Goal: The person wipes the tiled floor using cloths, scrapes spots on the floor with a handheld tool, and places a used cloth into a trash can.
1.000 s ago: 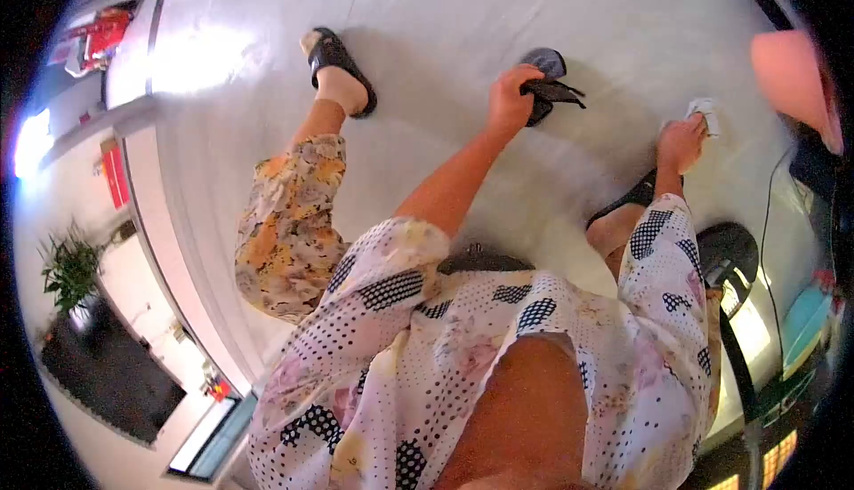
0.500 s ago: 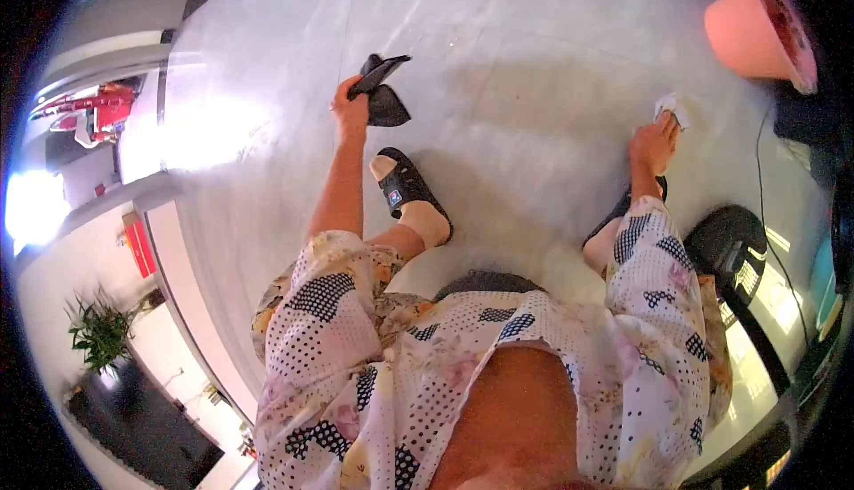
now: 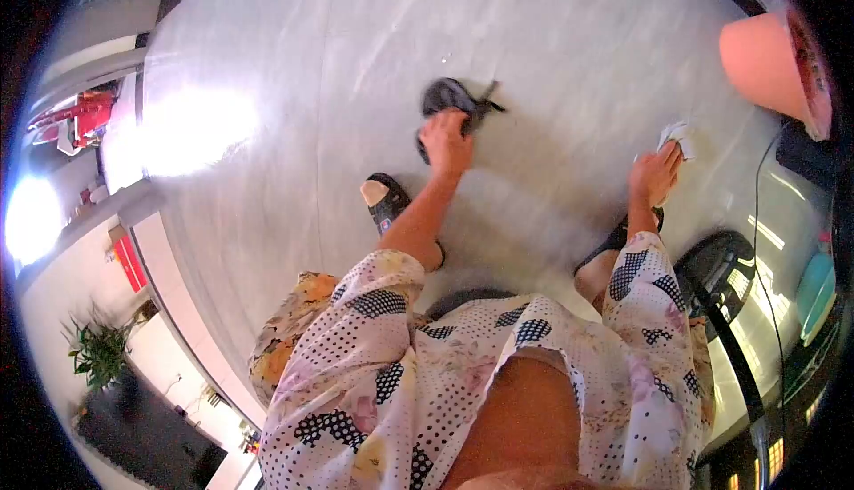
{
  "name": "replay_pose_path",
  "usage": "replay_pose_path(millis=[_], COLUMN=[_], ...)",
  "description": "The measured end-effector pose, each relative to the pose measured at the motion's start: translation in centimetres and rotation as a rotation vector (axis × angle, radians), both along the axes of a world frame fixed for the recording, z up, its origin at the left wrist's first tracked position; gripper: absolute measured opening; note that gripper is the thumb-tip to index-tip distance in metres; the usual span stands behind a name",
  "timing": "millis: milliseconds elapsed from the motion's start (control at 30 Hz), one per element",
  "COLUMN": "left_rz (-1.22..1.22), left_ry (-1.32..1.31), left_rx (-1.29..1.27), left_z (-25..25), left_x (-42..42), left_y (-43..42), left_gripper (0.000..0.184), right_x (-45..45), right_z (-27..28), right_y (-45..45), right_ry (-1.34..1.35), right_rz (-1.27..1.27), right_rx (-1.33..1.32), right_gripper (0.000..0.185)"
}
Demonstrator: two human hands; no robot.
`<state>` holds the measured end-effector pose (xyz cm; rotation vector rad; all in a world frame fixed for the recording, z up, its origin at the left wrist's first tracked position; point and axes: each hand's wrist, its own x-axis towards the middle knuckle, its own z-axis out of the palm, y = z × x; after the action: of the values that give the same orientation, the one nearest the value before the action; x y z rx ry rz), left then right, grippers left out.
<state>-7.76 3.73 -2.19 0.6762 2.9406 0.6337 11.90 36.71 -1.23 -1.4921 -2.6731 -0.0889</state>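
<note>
Pale floor (image 3: 551,63) shines; my left hand (image 3: 447,140), closed around dark cloth (image 3: 445,94), now comes inward past left foot (image 3: 374,192), nearer to white cloth (image 3: 674,131), which my right hand (image 3: 656,174) touches, its grip I cannot tell

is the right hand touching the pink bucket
Apart: the head view shows a plain gap of floor between the right hand and the pink bucket.

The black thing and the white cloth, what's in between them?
Just bare grey floor. The head view shows nothing lying between the black thing at the left hand and the white cloth under the right hand.
</note>
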Motion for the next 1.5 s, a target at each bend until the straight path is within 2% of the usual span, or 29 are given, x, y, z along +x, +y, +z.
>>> replay_pose_path(millis=[33, 100, 133, 233, 267, 333, 467, 600, 700, 800, 833, 867, 967, 1033, 1167, 1233, 1333, 1433, 1500], left_rz=[-0.064, -0.150, -0.107, -0.083, -0.131, -0.075, 0.087, 0.410, 0.517, 0.314, 0.307, 0.261, 0.022, -0.121, -0.380, -0.390, -0.214, -0.237, -0.168], left_ry=[-0.067, -0.281, -0.449, -0.762, -0.769, -0.903, -0.794, -0.570, -0.457, 0.032, -0.029, 0.005, 0.004, 0.065, -0.168, -0.378, -0.930, -0.885, -0.753], left_rx=[0.048, 0.376, 0.482, 0.477, 0.519, 0.609, 0.674, 0.835, 0.628, 0.056, 0.166, 0.167, 0.201, 0.352, 0.447, 0.515, 0.641, 0.758, 0.889], left_z=[0.4, 1.6, 3.4, 8.2, 8.5, 8.9, 9.6, 5.1, 0.4, -2.2, -2.2, -1.0, 0.0, -0.9, 0.4, 1.6, 8.1, 9.5, 8.9], left_x=[0.5, 0.4, -0.1, -4.5, -6.5, -11.0, -19.2, -24.9, -27.8, -26.2, -25.6, -24.7, -19.7, -15.4, -7.1, -5.3, -5.8, -7.9, -10.5], left_y=[1.1, 2.4, 2.9, 2.5, 1.5, -1.1, -7.4, -13.7, -16.7, -12.4, -10.6, -8.2, -1.5, 3.0, 10.0, 12.8, 14.4, 13.1, 11.1], left_gripper=[0.038, 0.034, 0.033, 0.034, 0.037, 0.040, 0.038, 0.035, 0.038, 0.038, 0.038, 0.039, 0.036, 0.030, 0.032, 0.033, 0.035, 0.036, 0.036], right_x=[-0.1, -0.8, -0.9, -0.2, -0.1, -0.2, 0.0, -0.5, 0.3, 0.5, 0.8, 0.7, 0.5, -0.2, -0.5, -0.2, -0.7, -0.6, -0.6], right_z=[0.6, 1.6, 1.6, 1.1, 1.1, 1.3, 1.2, 1.2, 0.5, -0.2, -0.4, -0.4, 0.4, 1.2, 1.8, 1.5, 1.6, 1.8, 1.6], right_y=[-0.2, -1.0, -1.1, -1.1, -1.2, -1.4, -1.7, -1.2, -0.8, -1.5, -1.4, -1.6, -2.1, -2.4, -2.1, -1.9, -2.2, -2.5, -2.2], right_ry=[-0.008, -0.010, -0.034, -0.083, -0.080, -0.083, -0.100, -0.117, -0.079, -0.098, -0.095, -0.091, -0.107, -0.118, -0.115, -0.112, -0.106, -0.099, -0.104], right_rz=[-0.032, -0.087, -0.078, -0.060, -0.059, -0.065, -0.062, -0.092, -0.048, -0.093, -0.089, -0.084, -0.068, -0.073, -0.083, -0.079, -0.089, -0.113, -0.118], right_rx=[-0.018, -0.058, -0.053, -0.050, -0.055, -0.060, -0.031, -0.080, -0.094, -0.029, -0.020, -0.014, -0.002, -0.010, -0.046, -0.047, -0.041, -0.050, -0.038], right_gripper=[0.047, 0.048, 0.048, 0.051, 0.052, 0.054, 0.053, 0.053, 0.053, 0.053, 0.053, 0.053, 0.053, 0.052, 0.050, 0.050, 0.051, 0.050, 0.050])
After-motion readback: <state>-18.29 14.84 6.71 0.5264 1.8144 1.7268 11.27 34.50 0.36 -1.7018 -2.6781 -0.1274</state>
